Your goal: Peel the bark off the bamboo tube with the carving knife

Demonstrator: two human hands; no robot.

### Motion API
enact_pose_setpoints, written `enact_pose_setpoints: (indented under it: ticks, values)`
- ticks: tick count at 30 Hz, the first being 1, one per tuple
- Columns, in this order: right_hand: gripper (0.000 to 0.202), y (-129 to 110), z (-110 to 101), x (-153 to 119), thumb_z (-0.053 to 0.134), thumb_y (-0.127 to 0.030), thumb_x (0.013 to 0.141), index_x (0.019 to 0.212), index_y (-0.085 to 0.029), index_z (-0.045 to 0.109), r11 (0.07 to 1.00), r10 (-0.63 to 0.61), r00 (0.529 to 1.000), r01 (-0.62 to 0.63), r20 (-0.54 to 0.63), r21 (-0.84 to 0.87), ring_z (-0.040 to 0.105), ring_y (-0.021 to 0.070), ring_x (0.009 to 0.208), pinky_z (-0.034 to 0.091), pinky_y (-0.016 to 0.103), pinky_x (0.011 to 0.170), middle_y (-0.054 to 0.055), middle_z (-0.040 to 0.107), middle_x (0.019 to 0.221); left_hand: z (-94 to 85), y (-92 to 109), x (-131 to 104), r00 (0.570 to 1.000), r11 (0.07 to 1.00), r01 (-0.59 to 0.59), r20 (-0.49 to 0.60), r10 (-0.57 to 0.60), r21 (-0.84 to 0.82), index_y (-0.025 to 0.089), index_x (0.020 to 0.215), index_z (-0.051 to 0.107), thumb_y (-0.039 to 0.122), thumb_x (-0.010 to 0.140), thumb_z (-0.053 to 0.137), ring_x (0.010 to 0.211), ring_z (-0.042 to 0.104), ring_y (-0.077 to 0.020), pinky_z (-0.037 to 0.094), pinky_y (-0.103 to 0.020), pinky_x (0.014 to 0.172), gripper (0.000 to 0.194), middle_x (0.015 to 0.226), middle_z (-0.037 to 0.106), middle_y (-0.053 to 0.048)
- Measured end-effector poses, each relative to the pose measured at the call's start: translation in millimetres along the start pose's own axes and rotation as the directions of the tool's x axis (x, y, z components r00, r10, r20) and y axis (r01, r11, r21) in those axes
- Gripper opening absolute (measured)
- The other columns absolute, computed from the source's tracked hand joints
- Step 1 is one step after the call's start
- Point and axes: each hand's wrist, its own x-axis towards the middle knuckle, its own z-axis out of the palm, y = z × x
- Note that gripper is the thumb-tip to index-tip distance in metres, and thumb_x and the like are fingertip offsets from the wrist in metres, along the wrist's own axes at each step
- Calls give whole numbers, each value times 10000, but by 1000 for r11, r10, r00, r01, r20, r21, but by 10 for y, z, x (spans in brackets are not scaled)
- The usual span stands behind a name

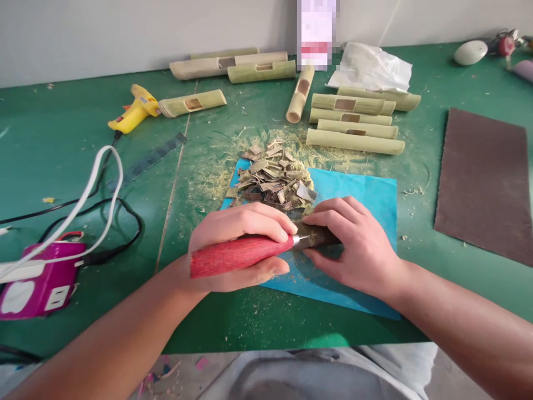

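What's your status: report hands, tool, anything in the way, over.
Left hand closed around red-handled pointed tool, tip over dark brown piece. Right hand holding that piece above blue sheet. Heap of flat chips close beyond both hands.

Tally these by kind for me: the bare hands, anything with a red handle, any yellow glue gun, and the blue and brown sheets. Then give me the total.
Left hand and right hand: 2
Red-handled tool: 1
Yellow glue gun: 1
Blue sheet and brown sheet: 2
Total: 6
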Motion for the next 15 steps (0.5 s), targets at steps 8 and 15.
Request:
enact_pose_setpoints:
  ticks: [8, 15]
  values:
    - [287, -1, -7, 2, 704, -251, 798, 1069, -197, 626, 1000, 9, 1000, -9, 6, 7, 615, 256, 933, 511, 414, 792, 94, 701, 1079, -21, 26, 7, 999, 998, 51, 3, -51, -47, 182, 1036, 678, 527, 912, 606, 944, 707, -225, 602, -356, 832, 373, 985, 721, -107]
    - [282, 10, -4, 8, 692, -246, 803, 1072, -216, 611, 1000, 3, 1000, -3, 0, 25, 611, 246, 922, 500, 404, 788, 88, 699, 1070, -1, 36, -116, 967, 999, -6, -256, 19, 52, 254, 1038, 620, 218, 712, 858, 751, 691, -143, 637, -286, 688, 405, 883, 704, 13]
